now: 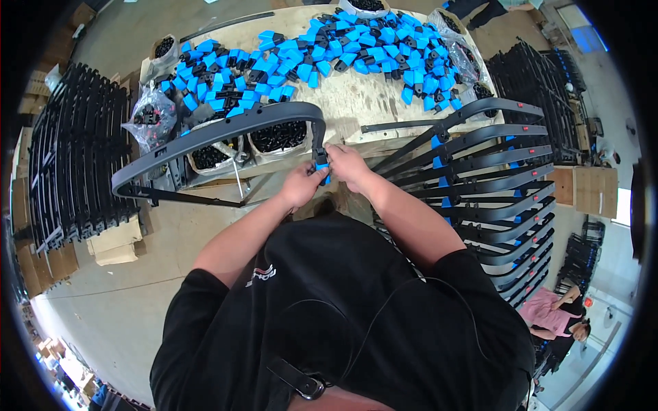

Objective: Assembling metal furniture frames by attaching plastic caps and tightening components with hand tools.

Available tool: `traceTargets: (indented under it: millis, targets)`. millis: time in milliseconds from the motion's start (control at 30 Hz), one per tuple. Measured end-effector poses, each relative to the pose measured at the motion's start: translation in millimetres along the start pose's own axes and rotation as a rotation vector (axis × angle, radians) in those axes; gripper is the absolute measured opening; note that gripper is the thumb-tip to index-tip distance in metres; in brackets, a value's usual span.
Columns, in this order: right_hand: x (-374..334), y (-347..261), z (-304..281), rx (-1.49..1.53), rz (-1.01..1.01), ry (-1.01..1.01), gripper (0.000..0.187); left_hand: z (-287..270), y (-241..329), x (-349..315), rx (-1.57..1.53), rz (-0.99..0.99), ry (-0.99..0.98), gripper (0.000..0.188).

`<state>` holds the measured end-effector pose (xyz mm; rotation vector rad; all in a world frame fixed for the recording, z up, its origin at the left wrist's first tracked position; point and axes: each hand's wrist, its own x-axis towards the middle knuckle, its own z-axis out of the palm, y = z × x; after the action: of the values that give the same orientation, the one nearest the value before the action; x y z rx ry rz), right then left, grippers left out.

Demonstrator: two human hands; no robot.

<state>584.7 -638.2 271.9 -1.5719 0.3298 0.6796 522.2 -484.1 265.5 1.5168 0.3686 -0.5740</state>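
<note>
A long black curved frame (pixel 223 129) reaches from the left and bends down toward me, its near end between my hands. At that end sits a small blue-and-black plastic piece (pixel 323 166). My left hand (pixel 300 186) is closed on this piece, thumb against its blue part. Just to the right, my right hand (pixel 347 167) pinches the frame's end right above the piece. How far the piece is seated on the frame is hidden by my fingers.
A wooden table (pixel 343 103) bears a heap of blue-and-black pieces (pixel 343 44). Bags of small black parts (pixel 279 135) stand at its near edge. Stacked curved frames (pixel 493 198) rise at my right, dark bars (pixel 75 151) at far left. A person in pink (pixel 552 312) is at lower right.
</note>
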Motion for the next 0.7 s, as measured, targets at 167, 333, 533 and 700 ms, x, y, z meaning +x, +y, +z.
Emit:
traceTargets:
  millis: [167,333,533,700]
  targets:
    - [-2.1,-20.3,-2.9,-0.179,0.238,-0.009,0.051,-10.2,9.8,-1.2,0.027,-0.074,-0.099,0.034]
    - [-6.5,-12.6,-2.8,-0.308,0.018,0.108,0.045,-15.8,2.1,4.1,-0.088,-0.123,-0.167,0.034]
    - [-6.8,-11.8,2.1,-0.195,-0.036,0.006,0.035,-19.3,-3.2,6.1,-0.148,-0.111,-0.241,0.035]
    - [-1.4,-23.0,-3.3,-0.052,0.377,-0.092,0.033,-14.0,7.4,-4.1,-0.174,-0.113,-0.197,0.017]
